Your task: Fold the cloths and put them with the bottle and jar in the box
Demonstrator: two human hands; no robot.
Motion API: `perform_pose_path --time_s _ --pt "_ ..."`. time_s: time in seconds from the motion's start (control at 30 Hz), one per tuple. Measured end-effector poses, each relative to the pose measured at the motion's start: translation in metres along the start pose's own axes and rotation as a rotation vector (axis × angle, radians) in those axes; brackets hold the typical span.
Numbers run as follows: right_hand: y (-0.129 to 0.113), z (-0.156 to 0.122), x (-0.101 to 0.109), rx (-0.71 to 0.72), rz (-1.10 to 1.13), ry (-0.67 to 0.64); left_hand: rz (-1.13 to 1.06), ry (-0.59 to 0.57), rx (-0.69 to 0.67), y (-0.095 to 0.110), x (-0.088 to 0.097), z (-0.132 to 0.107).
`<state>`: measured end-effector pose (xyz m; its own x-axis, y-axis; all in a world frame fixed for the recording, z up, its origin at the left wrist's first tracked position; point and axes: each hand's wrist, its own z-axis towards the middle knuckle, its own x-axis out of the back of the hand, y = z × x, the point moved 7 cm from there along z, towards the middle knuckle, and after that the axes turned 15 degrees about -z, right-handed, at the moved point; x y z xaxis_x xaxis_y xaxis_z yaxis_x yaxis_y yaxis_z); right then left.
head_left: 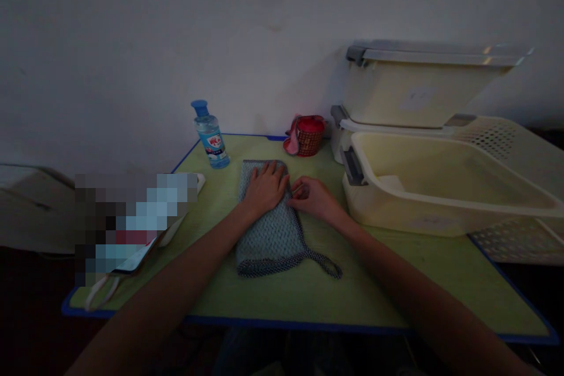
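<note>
- One blue-grey woven cloth [268, 241], apparently folded, lies flat at mid-table, its dark-bordered end towards the near edge of the table [308, 302].
- Its loop [325, 261] trails out to the right, free of both hands.
- The left hand [267, 188] is spread palm-down on the cloth's far part, probably to keep it from sliding.
- The right hand [312, 195] curls at the cloth's right border, thumb and fingertips close together, likely working that edge; whether fabric is pinched between them, I cannot tell.
- Near the far left corner stands a blue-capped bottle [212, 141]; a small red basket [309, 141] sits at the far edge, both clear of the cloth.
- An open cream tub [409, 217] occupies the right side, before a lidded box [396, 91].
</note>
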<state>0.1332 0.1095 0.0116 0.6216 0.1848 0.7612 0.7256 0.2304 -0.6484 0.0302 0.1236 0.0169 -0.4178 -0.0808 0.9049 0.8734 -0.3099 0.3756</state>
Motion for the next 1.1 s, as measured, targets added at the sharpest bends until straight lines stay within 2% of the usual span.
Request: perform_pose_path --time_s 0.23,0.47,0.83,1.1 --pt "-0.008 -0.005 0.003 0.028 -0.055 0.026 0.003 0.099 -0.023 0.002 0.015 -0.003" --pt "-0.004 -0.003 0.002 0.070 -0.058 0.023 0.053 0.189 -0.022 -0.004 0.033 -0.004" --pt "-0.010 -0.005 0.005 0.092 -0.130 0.017 0.043 0.144 -0.011 -0.005 0.025 -0.007" --pt "-0.014 -0.008 0.003 0.153 -0.195 0.040 0.064 0.025 0.005 -0.008 0.010 -0.008"
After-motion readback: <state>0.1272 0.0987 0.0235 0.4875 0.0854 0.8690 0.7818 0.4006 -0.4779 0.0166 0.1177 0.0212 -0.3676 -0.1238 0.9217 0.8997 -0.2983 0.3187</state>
